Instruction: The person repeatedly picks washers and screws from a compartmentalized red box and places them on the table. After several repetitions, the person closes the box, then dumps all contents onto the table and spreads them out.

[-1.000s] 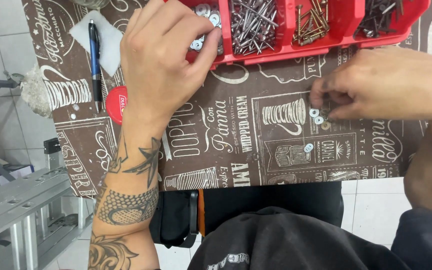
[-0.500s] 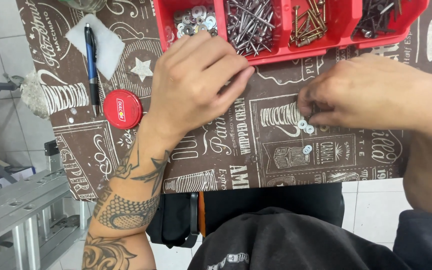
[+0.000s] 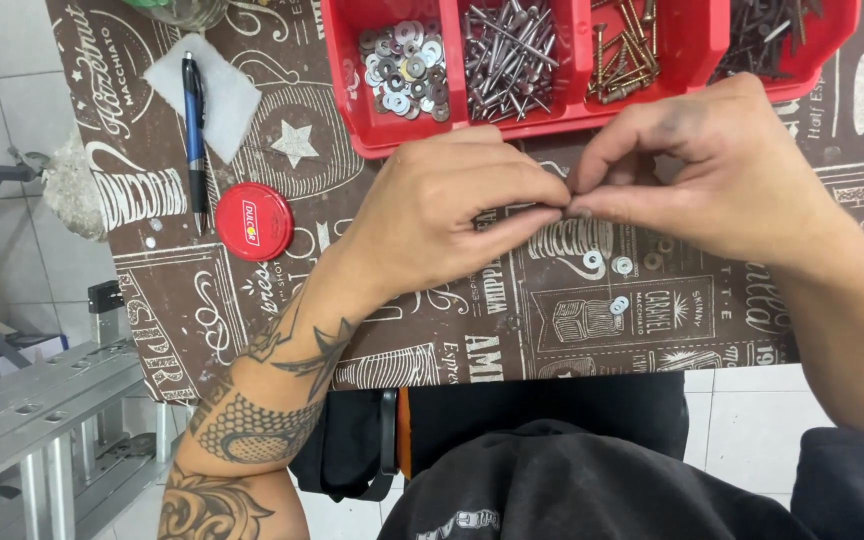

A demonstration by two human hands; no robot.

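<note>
My left hand [image 3: 447,205] and my right hand [image 3: 712,170] meet fingertip to fingertip over the brown printed tablecloth [image 3: 252,300], just in front of a red compartment tray [image 3: 392,140]. Both pinch a small part between them; it is hidden by the fingers, so I cannot tell what it is. Three loose washers [image 3: 620,266] lie on the cloth below my right hand. The tray holds washers [image 3: 404,70], grey rivets [image 3: 512,50], brass screws [image 3: 632,50] and dark screws [image 3: 762,35] in separate compartments.
A red round lid [image 3: 253,221] lies left of my left hand. A blue pen [image 3: 194,130] rests on a white cloth scrap [image 3: 227,95] at the far left. A metal ladder [image 3: 32,410] stands on the tiled floor beside the table.
My left hand came down out of the washer compartment and moved right. My right hand lifted from the loose washers and shifted left until the fingertips met.
</note>
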